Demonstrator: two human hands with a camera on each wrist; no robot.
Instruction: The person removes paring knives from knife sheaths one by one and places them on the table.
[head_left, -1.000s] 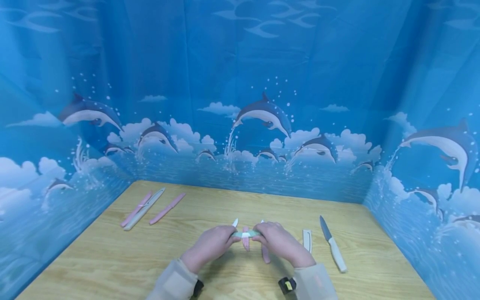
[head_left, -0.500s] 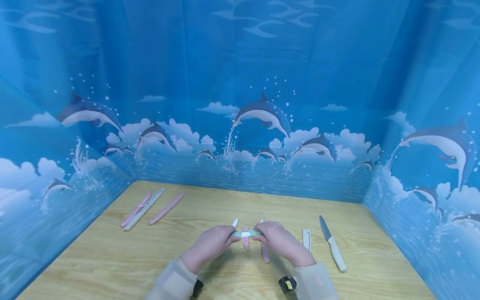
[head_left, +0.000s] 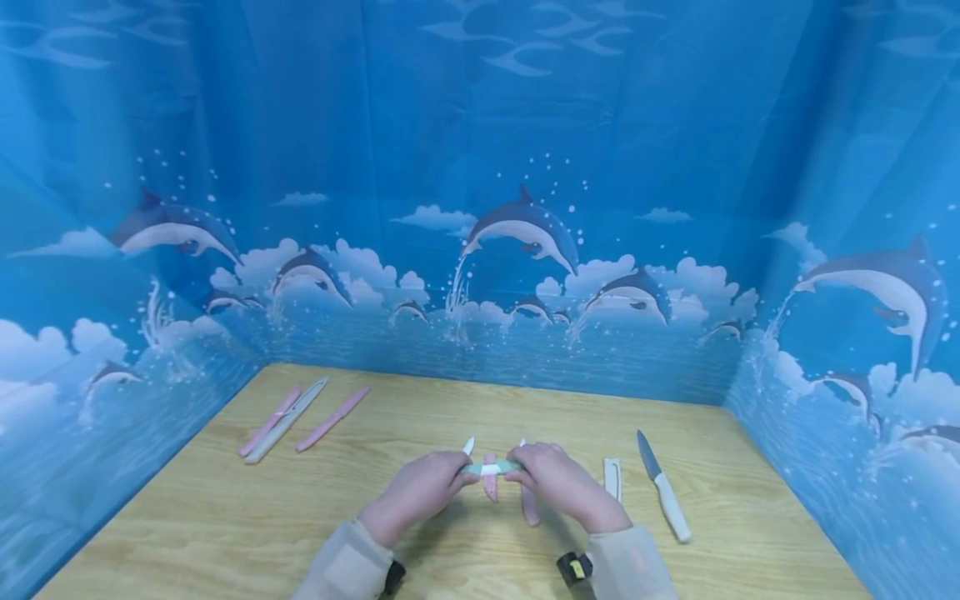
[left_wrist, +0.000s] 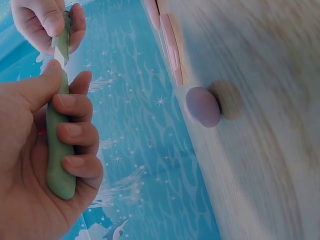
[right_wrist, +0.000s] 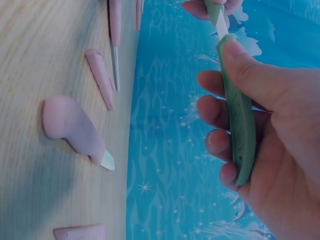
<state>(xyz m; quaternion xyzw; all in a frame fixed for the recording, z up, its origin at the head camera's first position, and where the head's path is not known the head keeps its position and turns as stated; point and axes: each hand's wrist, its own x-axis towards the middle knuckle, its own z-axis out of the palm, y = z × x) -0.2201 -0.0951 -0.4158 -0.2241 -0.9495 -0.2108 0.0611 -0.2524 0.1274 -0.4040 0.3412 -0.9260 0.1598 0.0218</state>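
Note:
Both hands hold one small green knife above the table, with a short stretch of white blade (head_left: 490,470) bare between them. My left hand (head_left: 422,490) curls its fingers round the green handle (left_wrist: 60,145), thumb along its top. My right hand (head_left: 561,482) grips the slotted green sheath (right_wrist: 239,115), which covers the rest of the blade. Below the hands lie a pink sheath (head_left: 491,490) and a pink-handled knife (head_left: 529,507) with a white blade. Another white blade tip (head_left: 469,446) shows past the left hand, which hides most of that knife in the head view.
Left on the wooden table (head_left: 225,500) lie a pink knife (head_left: 333,419), a long off-white piece (head_left: 287,421) and a pink piece (head_left: 264,429) beside it. To the right are a white sheath (head_left: 612,479) and a white-handled knife (head_left: 671,504) with a dark blade. Dolphin-printed curtains (head_left: 480,350) enclose the table.

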